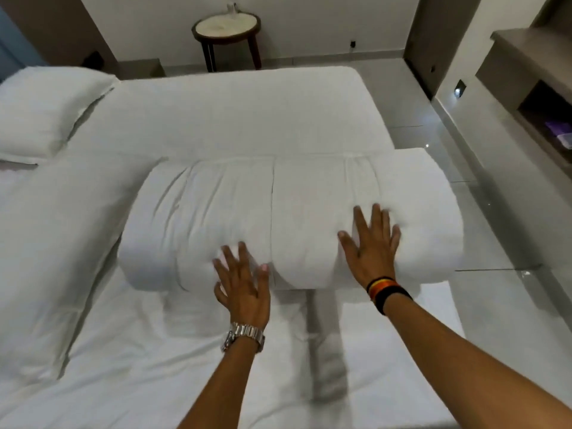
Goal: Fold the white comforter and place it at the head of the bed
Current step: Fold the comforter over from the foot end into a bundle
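White sheets cover the bed (93,351); the folded comforter (278,218) sits mid-mattress, pillow (46,109) at ten o'clock. Left hand (244,286) and right hand (371,252) press it flat, fingers spread, grasping nothing. Its three o'clock end overhangs; a push could tip it off.

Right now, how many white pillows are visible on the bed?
1. A plump white pillow lies at the bed's far left corner, left of the folded white comforter. Others may lie outside the frame.

The folded comforter (278,218) is laid across the bed (123,382). A pillow (46,109) is set far left, a stool (227,29) behind.
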The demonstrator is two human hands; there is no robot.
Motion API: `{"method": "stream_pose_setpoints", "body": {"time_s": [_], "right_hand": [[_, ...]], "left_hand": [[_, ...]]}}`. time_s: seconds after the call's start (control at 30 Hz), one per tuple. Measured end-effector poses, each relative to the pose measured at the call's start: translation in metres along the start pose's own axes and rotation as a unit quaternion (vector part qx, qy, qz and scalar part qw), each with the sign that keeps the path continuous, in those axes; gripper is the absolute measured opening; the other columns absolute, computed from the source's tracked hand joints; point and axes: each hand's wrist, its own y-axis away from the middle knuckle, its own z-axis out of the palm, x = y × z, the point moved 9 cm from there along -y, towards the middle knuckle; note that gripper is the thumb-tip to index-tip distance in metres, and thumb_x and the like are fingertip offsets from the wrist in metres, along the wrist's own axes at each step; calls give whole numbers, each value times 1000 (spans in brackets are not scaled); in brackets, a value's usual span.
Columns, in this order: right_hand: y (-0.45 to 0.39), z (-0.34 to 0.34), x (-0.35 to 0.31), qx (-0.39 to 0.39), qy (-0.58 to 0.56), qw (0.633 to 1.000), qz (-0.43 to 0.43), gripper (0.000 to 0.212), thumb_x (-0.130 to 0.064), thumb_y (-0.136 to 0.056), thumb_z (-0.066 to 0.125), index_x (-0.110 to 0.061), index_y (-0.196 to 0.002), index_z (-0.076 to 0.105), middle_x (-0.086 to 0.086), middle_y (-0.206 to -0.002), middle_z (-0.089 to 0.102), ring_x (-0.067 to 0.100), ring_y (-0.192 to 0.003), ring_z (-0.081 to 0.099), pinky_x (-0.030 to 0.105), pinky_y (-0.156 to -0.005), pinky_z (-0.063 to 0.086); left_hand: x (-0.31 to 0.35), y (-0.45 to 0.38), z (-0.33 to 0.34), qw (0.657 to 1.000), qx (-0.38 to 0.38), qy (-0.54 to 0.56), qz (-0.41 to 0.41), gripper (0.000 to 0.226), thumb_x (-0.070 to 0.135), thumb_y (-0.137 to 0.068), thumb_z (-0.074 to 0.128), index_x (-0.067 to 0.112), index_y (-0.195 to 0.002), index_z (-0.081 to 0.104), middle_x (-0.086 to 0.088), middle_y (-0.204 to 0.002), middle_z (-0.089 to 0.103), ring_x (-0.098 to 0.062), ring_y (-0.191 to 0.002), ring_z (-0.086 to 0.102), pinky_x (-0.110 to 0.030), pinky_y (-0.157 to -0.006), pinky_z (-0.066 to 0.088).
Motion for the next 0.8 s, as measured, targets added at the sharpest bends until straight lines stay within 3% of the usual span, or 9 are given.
{"method": "stream_pose_setpoints", "body": {"time_s": [0.1,0.23,0.3,0.37,0.43,0.57,0.7,0.8], "right_hand": [[-77,21,0,-42,115,992,-19,70,-65,-105,26,-32,-166,22,14,-175,8,32,-161,1,58,-126,-6],[-171,39,-19,-103,125,984,-69,80,-80,-97,16,-39,-165,20,9,-175,8,28,-161,1,60,-123,-9],[-221,54,-37,-168,110,974,-103,80,-85,-94,19,-46,-164,14,3,-176,2,24,-161,-2,60,-124,-10],[-265,75,-61,-240,118,951,-159,83,-90,-89,21,-55,-162,7,-1,-176,-4,23,-162,-3,58,-126,-7],[-298,100,-86,-286,142,919,-230,84,-96,-84,21,-63,-158,-2,-4,-176,-9,24,-162,-4,59,-126,-3],[-319,151,-106,-306,123,896,-297,81,-99,-81,22,-72,-150,-9,-8,-175,-7,27,-162,1,65,-124,3],[-275,207,-55,-317,163,895,-268,88,-98,-79,7,-61,-155,-17,1,-176,-8,31,-161,1,66,-123,2],[-279,222,-44,-313,149,903,-254,91,-100,-78,14,-62,-154,-19,0,-176,-9,29,-161,-1,67,-123,-1]], "left_hand": [[17,-59,29,999,-8,-37,-3,76,62,-99,25,35,-167,4,2,-175,-15,-25,-161,-18,-58,-125,-3],[37,-98,34,998,48,-10,-50,71,65,-101,24,44,-165,6,1,-175,-17,-26,-161,-20,-64,-124,-4],[36,-83,45,982,73,62,-163,73,75,-98,29,56,-160,-4,0,-171,-32,-32,-157,-29,-75,-119,-3],[36,-67,64,933,86,179,-301,83,84,-89,36,65,-154,-13,2,-164,-45,-38,-153,-37,-85,-112,3],[42,-67,76,896,103,234,-363,94,87,-80,40,67,-152,-18,4,-160,-50,-40,-152,-37,-88,-107,10],[33,-83,85,901,105,222,-358,100,88,-76,45,70,-147,-22,8,-162,-47,-40,-154,-33,-86,-108,17],[20,-86,102,899,57,180,-396,103,85,-78,45,63,-152,-23,7,-161,-48,-38,-156,-30,-83,-112,19],[16,-82,101,900,43,152,-407,106,90,-75,40,60,-152,-26,2,-162,-48,-36,-155,-33,-80,-117,11]]}}
